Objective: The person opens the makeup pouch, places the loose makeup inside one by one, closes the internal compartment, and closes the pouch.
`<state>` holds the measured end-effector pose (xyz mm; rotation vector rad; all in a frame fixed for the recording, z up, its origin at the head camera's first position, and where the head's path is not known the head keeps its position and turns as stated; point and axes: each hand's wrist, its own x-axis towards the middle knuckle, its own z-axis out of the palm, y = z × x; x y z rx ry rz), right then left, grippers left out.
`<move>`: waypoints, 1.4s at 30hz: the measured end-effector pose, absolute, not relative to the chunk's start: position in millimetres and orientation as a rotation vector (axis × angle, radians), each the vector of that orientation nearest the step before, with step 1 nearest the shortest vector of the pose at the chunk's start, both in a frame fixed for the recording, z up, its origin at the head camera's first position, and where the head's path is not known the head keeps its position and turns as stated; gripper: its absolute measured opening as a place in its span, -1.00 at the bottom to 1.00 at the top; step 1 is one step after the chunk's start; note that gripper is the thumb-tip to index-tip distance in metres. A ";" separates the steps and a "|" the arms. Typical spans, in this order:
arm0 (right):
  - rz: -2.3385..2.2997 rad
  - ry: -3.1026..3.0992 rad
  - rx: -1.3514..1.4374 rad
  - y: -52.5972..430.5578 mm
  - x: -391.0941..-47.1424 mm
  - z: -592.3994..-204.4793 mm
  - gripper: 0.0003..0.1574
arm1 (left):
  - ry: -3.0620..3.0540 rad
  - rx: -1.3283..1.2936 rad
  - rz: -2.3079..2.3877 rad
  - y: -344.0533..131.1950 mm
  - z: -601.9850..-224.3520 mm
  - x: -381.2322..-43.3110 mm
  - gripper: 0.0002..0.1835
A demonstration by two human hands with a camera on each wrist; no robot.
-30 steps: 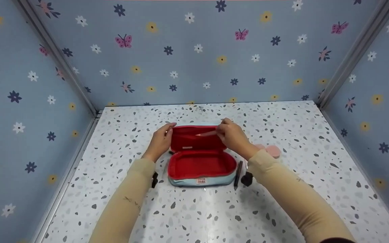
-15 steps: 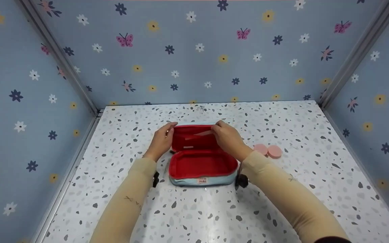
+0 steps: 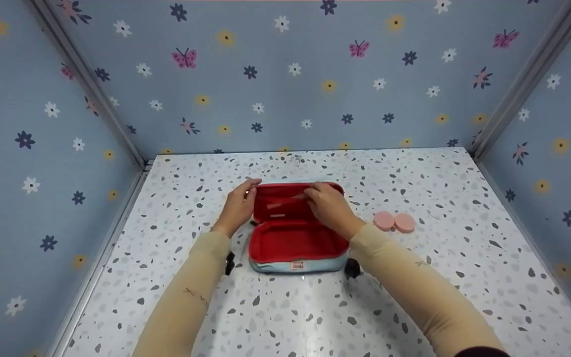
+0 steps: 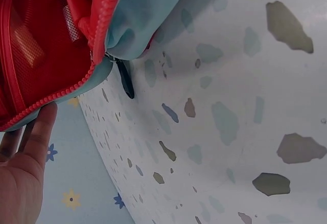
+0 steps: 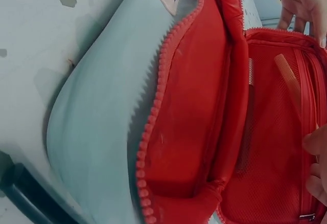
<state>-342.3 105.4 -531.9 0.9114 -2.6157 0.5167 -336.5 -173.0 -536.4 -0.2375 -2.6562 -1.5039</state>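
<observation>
A pencil case [image 3: 298, 267], light blue outside and red inside, lies unzipped with its lid raised at the back. My left hand [image 3: 236, 209] grips the lid's left edge, fingers along the outside and thumb at the rim. My right hand [image 3: 332, 209] pinches a long, narrow, pale orange-pink strip [image 3: 285, 202] at the lid's mesh pocket [image 5: 271, 127]. In the right wrist view, the strip's far end shows behind the mesh, with the fingertips at the pocket's zipped edge. The case's lower compartment [image 5: 184, 106] shows bare red lining.
Two round pink discs [image 3: 394, 222] sit side by side right of the case. A dark pen-like cylinder [image 5: 36, 198] lies by its right end. A dark zipper pull [image 4: 125, 78] hangs at the lid's hinge. Flowered blue panels [image 3: 285, 74] enclose the speckled table [image 3: 285, 317].
My right hand has moved left and slightly down along the lid, sliding the strip farther into the mesh pocket. The pink discs have come fully into sight. My left hand keeps its hold.
</observation>
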 end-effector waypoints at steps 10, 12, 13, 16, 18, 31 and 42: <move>0.452 -2.609 0.913 103.6 -343.7 -535.4 -0.77 | -2.655 -0.235 -1.524 -173.4 -538.5 -336.5 -0.56; 0.446 -2.585 0.917 103.9 -343.4 -537.2 -0.78 | -2.656 -0.232 -1.529 -173.7 -539.0 -336.3 -0.55; 0.443 -2.569 0.917 104.2 -343.1 -538.0 -0.79 | -2.658 -0.229 -1.530 -173.5 -539.0 -336.2 -0.55; 0.435 -2.529 0.917 105.1 -341.9 -540.7 -0.82 | -2.668 -0.218 -1.524 -173.0 -538.9 -335.7 -0.55; 0.432 -2.524 0.904 105.8 -340.7 -542.3 -0.84 | -2.675 -0.213 -1.521 -172.5 -538.9 -335.6 -0.55; 0.435 -2.873 0.753 102.3 -339.1 -536.1 -0.72 | -2.659 -0.221 -1.529 -171.2 -537.2 -335.8 -0.55; 0.590 -2.648 0.819 113.8 -334.4 -530.5 -0.71 | -2.654 -0.230 -1.502 -172.9 -538.1 -336.0 -0.56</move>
